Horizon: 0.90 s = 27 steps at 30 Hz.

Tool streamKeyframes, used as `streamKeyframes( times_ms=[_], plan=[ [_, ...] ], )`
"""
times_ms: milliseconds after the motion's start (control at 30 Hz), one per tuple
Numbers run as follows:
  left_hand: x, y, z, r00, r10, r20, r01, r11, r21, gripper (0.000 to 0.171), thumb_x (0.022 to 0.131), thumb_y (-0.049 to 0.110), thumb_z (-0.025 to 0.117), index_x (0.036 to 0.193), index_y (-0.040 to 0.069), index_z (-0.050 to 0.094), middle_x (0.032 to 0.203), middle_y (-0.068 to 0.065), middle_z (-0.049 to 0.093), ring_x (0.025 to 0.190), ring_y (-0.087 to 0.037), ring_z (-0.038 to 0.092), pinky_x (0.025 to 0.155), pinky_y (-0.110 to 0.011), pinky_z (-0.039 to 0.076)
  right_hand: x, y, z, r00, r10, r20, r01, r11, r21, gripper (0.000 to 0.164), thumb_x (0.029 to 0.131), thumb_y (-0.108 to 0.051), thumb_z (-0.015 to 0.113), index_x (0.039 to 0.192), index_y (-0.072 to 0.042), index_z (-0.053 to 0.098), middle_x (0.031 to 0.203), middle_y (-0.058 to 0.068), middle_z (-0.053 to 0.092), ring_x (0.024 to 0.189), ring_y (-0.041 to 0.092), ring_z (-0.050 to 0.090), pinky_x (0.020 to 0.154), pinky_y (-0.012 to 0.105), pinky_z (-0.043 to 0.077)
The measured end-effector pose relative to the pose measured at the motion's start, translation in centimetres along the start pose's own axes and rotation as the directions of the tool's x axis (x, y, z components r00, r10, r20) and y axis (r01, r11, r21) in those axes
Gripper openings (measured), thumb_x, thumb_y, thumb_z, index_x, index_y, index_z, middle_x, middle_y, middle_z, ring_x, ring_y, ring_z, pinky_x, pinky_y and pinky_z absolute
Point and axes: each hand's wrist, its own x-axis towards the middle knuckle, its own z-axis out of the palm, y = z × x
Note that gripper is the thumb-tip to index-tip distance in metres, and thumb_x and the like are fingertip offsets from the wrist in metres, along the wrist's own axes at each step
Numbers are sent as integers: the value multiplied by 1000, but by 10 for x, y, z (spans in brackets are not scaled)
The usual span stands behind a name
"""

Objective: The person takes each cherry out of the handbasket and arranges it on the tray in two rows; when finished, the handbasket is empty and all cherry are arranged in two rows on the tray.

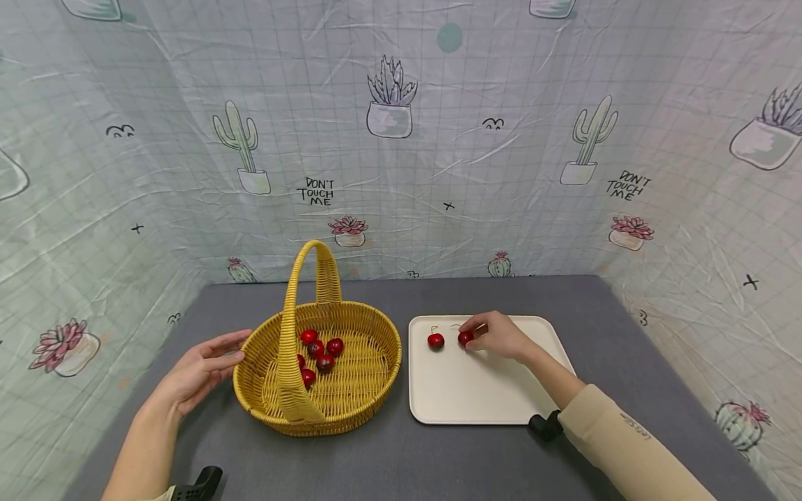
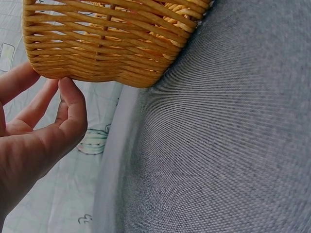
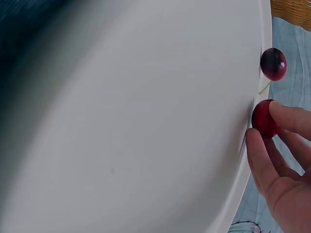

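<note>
With thumb and fingers, my right hand (image 1: pixel 498 336) pinches a dark red cherry (image 1: pixel 465 339) at the back of the white tray (image 1: pixel 489 396). A second cherry (image 1: pixel 435 342) with a green stem sits on the tray just left of it. The right wrist view shows the held cherry (image 3: pixel 264 119) between the fingertips, low over the tray's surface. On the left, my left hand (image 1: pixel 199 372) touches the side of a yellow wicker basket (image 1: pixel 376 390) with its fingertips, fingers loosely extended. Several cherries (image 1: pixel 325 363) lie inside the basket, some partly hidden behind its tall handle (image 1: pixel 290 334).
Basket and tray stand side by side on a grey cloth-covered table (image 1: pixel 401 459), a narrow gap between them. Behind the table hangs a pale curtain (image 1: pixel 464 229) printed with cacti. A black wrist device (image 1: pixel 545 426) overlaps the tray's front right corner in the head view.
</note>
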Motion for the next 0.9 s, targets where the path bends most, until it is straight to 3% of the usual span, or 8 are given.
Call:
streamKeyframes(
  times_ms=[367,900],
  plan=[
    [1,3,1,1000,-20,-21,21,999,26,70,104,10,62,160,-8,23,130,8,56,114,-5,62,92,-27,55,1,-2,-1,1000,3,15,-2,1000,-22,29,84,-2,81,113,1,75,106,10,72,95,24,66,82,35,53],
    [1,2,0,1000,-10,-3,10,999,43,69,105,10,60,160,-8,22,132,5,55,115,-5,62,93,-28,54,3,-4,-3,1000,9,20,-8,999,-48,24,85,-4,82,108,0,74,100,8,71,90,22,65,78,33,52]
  ],
)
